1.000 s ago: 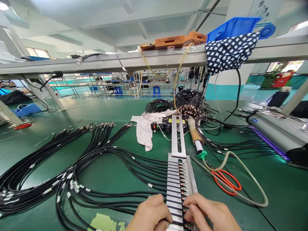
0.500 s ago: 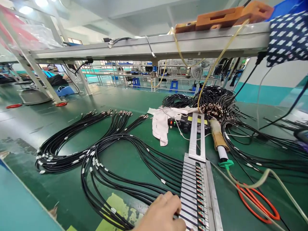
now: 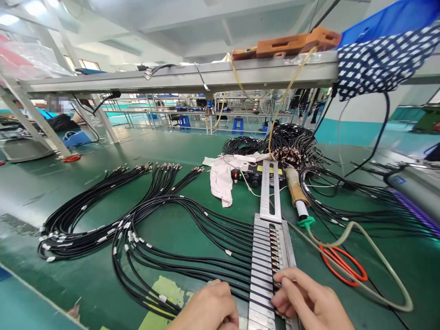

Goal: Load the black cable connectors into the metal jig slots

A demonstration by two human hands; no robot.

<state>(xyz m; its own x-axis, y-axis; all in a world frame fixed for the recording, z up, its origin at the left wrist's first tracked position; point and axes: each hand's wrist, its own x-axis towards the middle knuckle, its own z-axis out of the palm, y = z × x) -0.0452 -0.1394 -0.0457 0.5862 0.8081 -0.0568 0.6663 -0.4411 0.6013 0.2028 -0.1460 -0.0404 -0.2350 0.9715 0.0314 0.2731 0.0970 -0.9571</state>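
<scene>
1. Since half a second ago the right hand [image 3: 311,300] has come back into view at the metal fixture [image 3: 270,266].
2. Its fingers pinch a cable end at the fixture's near slots.
3. The left hand [image 3: 206,309] rests curled on the black cables [image 3: 192,256]; whether it grips them, I cannot tell.
4. The fixture's long axis runs 6 to 12 o'clock, its narrow bar pointing to 12.
5. Orange scissors [image 3: 343,266] lie at its 3 o'clock.

cables [image 3: 192,229] left of fixture [image 3: 266,266], scissors [image 3: 342,266] right, cloth [image 3: 220,181] behind

Green bench [image 3: 192,151]: cables [image 3: 178,220], scissors [image 3: 340,263]
</scene>
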